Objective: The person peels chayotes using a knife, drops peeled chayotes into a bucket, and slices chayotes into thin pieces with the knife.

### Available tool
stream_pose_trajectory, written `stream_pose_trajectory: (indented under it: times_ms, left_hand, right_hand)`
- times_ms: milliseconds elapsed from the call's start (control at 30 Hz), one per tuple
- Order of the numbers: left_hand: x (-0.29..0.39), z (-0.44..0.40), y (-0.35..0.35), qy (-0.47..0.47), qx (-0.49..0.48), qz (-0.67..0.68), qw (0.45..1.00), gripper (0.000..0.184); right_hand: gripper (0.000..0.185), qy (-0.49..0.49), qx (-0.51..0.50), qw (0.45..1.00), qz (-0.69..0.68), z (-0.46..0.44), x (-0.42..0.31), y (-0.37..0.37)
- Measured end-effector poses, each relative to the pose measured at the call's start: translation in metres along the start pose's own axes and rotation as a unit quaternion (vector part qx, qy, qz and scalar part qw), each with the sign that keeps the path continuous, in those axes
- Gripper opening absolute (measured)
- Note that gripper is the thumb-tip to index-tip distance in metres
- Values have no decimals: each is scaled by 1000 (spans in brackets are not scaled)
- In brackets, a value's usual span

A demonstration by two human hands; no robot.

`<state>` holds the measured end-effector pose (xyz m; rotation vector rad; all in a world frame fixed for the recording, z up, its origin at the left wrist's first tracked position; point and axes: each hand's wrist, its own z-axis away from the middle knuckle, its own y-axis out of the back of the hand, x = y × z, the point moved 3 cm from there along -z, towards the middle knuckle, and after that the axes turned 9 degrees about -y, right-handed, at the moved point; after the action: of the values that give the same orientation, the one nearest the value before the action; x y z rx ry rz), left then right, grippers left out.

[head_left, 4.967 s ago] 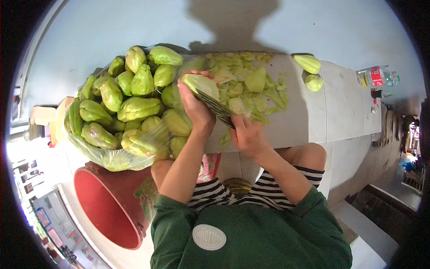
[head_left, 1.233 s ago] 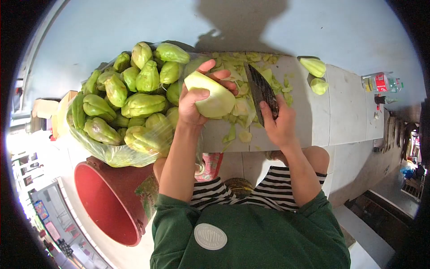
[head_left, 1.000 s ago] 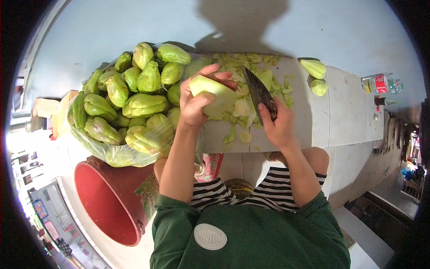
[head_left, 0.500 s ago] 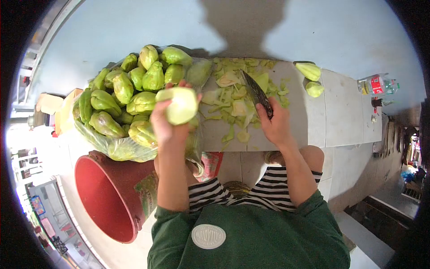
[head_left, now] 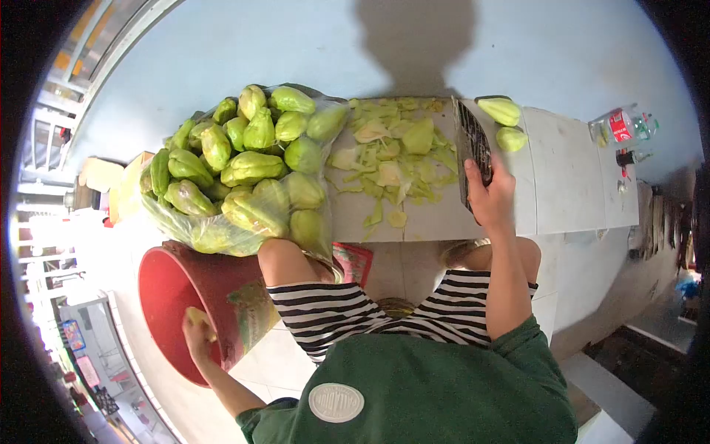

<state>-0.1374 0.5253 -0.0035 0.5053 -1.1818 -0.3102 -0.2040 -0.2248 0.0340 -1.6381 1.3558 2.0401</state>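
Note:
My left hand reaches into the mouth of the red bucket, its fingers closed around a pale peeled chayote that shows only in part. In my right hand is a knife with a dark, patterned face, held upright over the bench. Left of the blade, green chayote peelings lie spread across the bench top. Two light green chayotes, one larger and one smaller, rest just beyond my right hand.
A clear plastic bag packed with unpeeled chayotes takes up the bench's left end. Toward the right end stand a plastic bottle with a red label and a small dark bottle. The wall borders the bench's far side.
My left hand has carried the peeled chayote from in front of the bag down and left into the bucket. My right hand has moved the knife rightward, away from the peelings.

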Motion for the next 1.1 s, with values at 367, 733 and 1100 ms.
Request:
stream_pose_trajectory:
  times_ms: [367, 733, 1100]
  left_hand:
    - [81, -8, -65, -238, 231, -214, 919, 37]
    - [289, 51, -556, -543, -202, -115, 807, 46]
    - [301, 21, -659, -500, -179, -339, 776, 73]
  right_hand:
    - [29, -3, 14, 1000, 1, 0, 4, 19]
    - [29, -26, 2, 999, -21, -10, -3, 15]
    - [25, 45, -1, 998, 34, -33, -4, 14]
